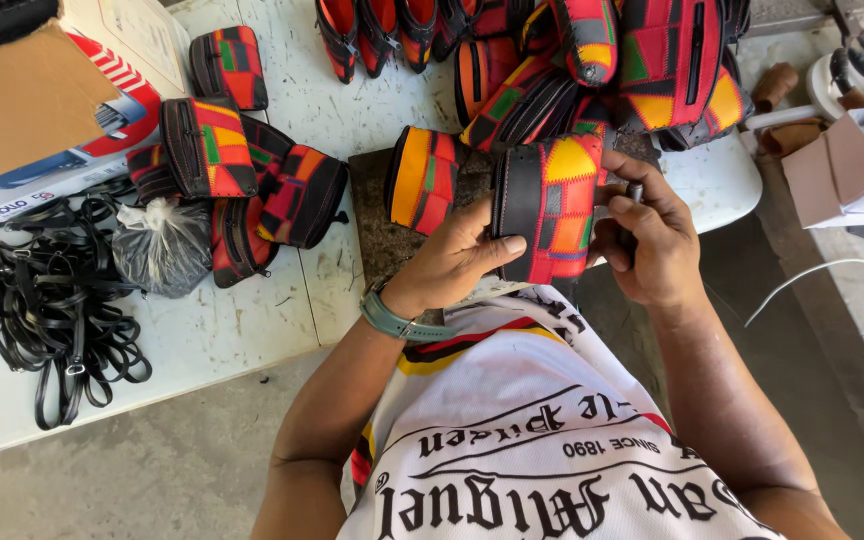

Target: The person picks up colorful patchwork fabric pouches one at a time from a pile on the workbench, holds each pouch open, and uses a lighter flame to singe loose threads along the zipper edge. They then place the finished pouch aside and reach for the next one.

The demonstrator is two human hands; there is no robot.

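Note:
I hold a small patchwork bag (555,205) of red, orange, yellow and green cloth with black trim, upright in front of my chest. My left hand (457,257), with a teal watch on the wrist, grips its left black edge with the thumb across the front. My right hand (647,240) closes on the bag's right side and holds a small dark tool (635,190) against it. Just left of the bag another patchwork bag (420,178) lies on a dark mat (377,235).
A white table (202,330) carries more patchwork bags at left (214,148) and a heap of them at the top (592,60). Black straps (42,310), a grey plastic bag (162,245) and a cardboard box (22,95) sit left. A small box (837,165) stands right.

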